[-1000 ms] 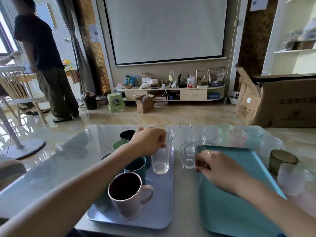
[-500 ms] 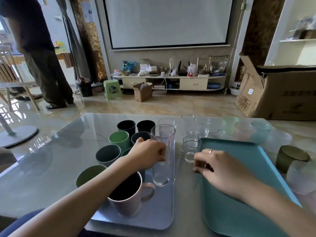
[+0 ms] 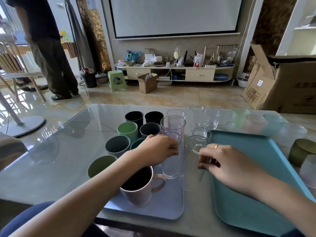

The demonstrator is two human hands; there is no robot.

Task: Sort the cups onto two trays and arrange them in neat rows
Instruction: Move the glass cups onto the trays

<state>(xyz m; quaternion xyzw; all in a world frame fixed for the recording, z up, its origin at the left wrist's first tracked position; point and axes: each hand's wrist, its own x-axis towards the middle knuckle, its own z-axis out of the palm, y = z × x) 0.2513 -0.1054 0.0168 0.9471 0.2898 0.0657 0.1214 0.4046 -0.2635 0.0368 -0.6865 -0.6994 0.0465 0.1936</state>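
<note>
Cups: the left hand (image 3: 159, 149) grips a tall glass (image 3: 171, 168), while the right hand (image 3: 227, 165) pinches a small handled glass (image 3: 195, 145).

A glass-topped table (image 3: 56, 161) fills the foreground. Beyond it, a white projection screen (image 3: 174, 14) hangs on the far wall above a low TV cabinet (image 3: 200, 75) cluttered with small boxes, a blue bag (image 3: 132, 55) and a router. On the tiled floor before the cabinet sit a green plastic stool (image 3: 117, 80) and a small open cardboard box (image 3: 147, 82). A large cardboard box (image 3: 287, 84) stands at the right, flaps up, beside a white shelf unit (image 3: 302, 28). At the left a person in dark trousers (image 3: 51, 65) stands near a wooden chair (image 3: 15, 69), and a round fan base (image 3: 24, 124) rests on the floor.
</note>
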